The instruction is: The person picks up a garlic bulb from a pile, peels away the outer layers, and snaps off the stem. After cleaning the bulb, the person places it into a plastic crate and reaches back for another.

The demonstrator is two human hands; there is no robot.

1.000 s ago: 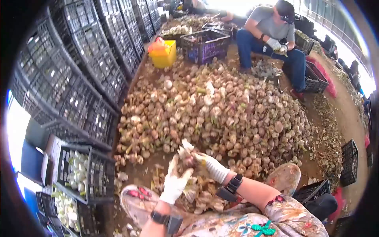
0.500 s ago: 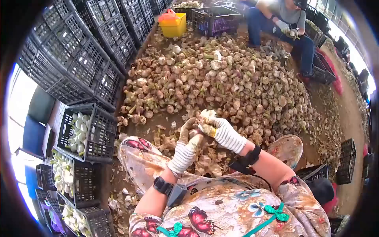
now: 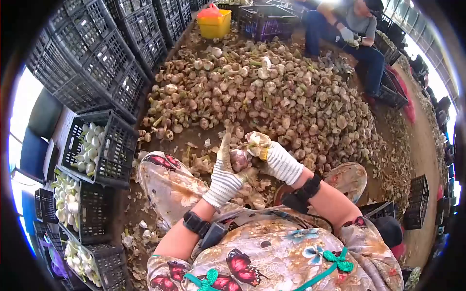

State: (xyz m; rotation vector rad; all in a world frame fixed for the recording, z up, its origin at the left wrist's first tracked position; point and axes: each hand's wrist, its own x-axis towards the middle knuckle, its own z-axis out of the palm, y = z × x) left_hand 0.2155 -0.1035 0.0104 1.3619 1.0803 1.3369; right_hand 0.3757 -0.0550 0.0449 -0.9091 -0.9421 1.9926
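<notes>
A purplish garlic bulb lies in my left hand, gloved in striped white with dirty fingers; the thumb and fingers are around it. Right beside it, my right hand, in the same kind of glove, has its fingers bent together around pale, papery peel. Both hands are above loose husks between my knees. Beyond them spreads a large heap of unpeeled garlic.
Stacked black crates stand at the left, with crates of peeled white garlic below them. A yellow bucket is behind the heap. Another person in gloves sits at the upper right.
My left hand has opened its fingers more around the bulb, which now shows clearly. My right hand has moved slightly right. The view has shifted a little.
</notes>
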